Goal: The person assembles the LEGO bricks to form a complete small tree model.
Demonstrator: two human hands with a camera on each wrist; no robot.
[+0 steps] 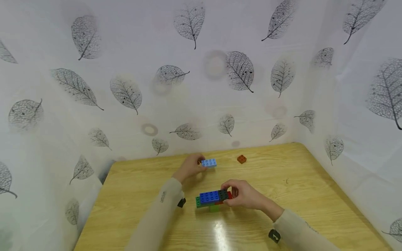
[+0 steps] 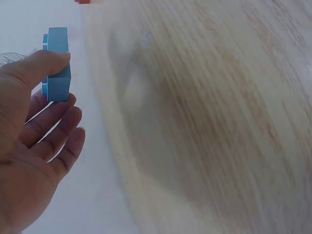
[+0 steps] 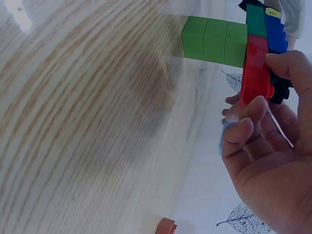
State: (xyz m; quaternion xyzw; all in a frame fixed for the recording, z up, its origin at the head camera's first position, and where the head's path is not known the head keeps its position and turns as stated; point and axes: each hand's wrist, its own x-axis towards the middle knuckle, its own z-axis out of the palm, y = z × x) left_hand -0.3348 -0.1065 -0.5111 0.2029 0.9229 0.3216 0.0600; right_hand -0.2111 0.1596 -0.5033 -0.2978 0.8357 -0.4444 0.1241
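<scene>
My left hand (image 1: pixel 190 167) pinches a light blue toy brick (image 1: pixel 208 163) above the far part of the table; in the left wrist view the thumb lies across the brick (image 2: pixel 59 63). With thumb and fingers, my right hand (image 1: pixel 248 196) holds the right end of a brick structure nearer the front. On its top layer sit a blue brick (image 1: pixel 208 197) and a black brick (image 1: pixel 223 194). Beneath them are a dark green brick (image 3: pixel 256 22) and a red brick (image 3: pixel 254 63). A light green stack (image 3: pixel 214 41) supports this upper part. Fingers partly cover the red and black bricks.
A small orange-brown brick (image 1: pixel 241 159) lies near the back edge of the wooden table (image 1: pixel 125 202). A white sheet with a leaf pattern (image 1: pixel 201 97) hangs behind and at both sides of the table.
</scene>
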